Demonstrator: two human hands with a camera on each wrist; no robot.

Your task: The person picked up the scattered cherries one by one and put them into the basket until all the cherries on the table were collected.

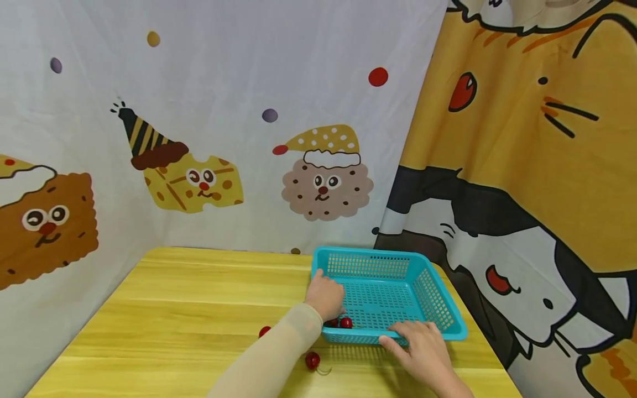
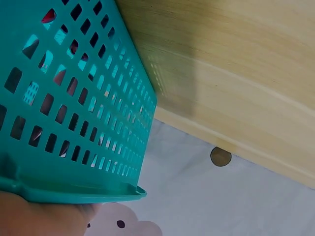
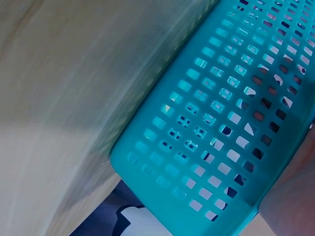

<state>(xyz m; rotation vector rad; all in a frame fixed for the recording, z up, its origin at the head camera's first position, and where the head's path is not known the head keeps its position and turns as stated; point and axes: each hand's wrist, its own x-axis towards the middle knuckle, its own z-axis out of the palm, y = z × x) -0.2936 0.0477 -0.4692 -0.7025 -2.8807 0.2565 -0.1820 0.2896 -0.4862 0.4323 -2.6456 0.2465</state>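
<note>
- Head view takes in both hands and the basket (image 1: 380, 298), with two red cherries (image 1: 345, 323) inside its near left corner; the wrist views miss the cherries lying outside it.
- Left wrist view gives the outside of a slotted basket wall from close by, with spots of red through the slots near the top.
- Right wrist view gives another outer stretch of the basket, its holes letting light and darker patches through.
- Left hand (image 1: 325, 296) clamps the basket's left rim, fingertips hidden; right hand (image 1: 423, 351) grips the near rim, fingers over the edge and thumb on the outer side.
- Yellow wood-grain bench (image 1: 199, 309) lies under and left of the basket; the basket is toward its far right part.
- One loose cherry (image 1: 312, 361), stem attached, sits just before the basket's near left corner; another cherry (image 1: 265, 330) lies left of the basket, partly behind a pale sleeve (image 1: 269, 356).
- Behind the basket hangs a white curtain (image 1: 214, 72) printed with cartoon snacks; to its right, a curtain with large cartoon cats (image 1: 497, 138).
- Basket is turquoise, shallow and rectangular, perforated on walls and floor, with a smooth rim; the cherries are dark red and glossy.
</note>
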